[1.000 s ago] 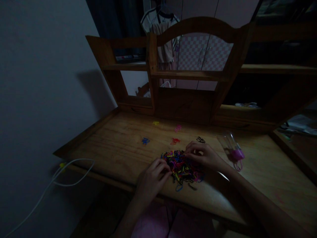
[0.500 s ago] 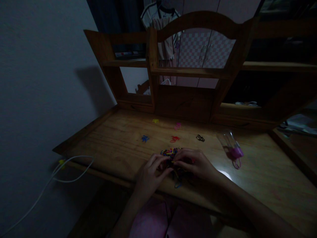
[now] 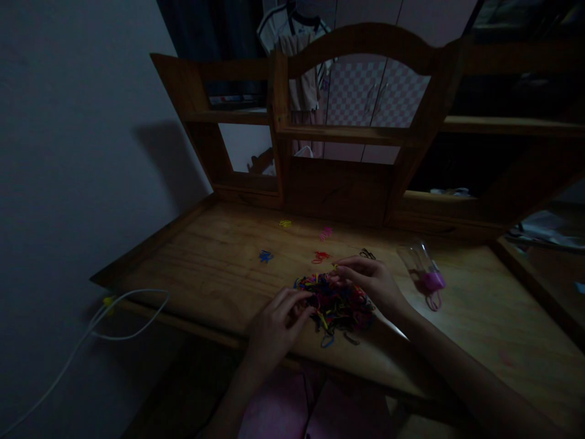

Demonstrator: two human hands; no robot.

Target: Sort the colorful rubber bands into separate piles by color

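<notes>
Dim lt; wdn desk (image 3: pixel 201 256) w/ shelves (image 3: pixel 342 134), wall (image 3: pixel 68 152) L, cupboard (image 3: pixel 351 91) bhd.

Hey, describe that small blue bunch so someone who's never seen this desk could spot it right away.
On the wooden desk, find the mixed-colour pile by the left hand. Beyond that pile, to the left, lies the blue bunch. It sits farther left than the yellow bunch and red bunch, and alone is blue.

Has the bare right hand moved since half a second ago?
Yes: the bare right hand moved forward and rightward, nearer to the small group of black looped bands.
</notes>
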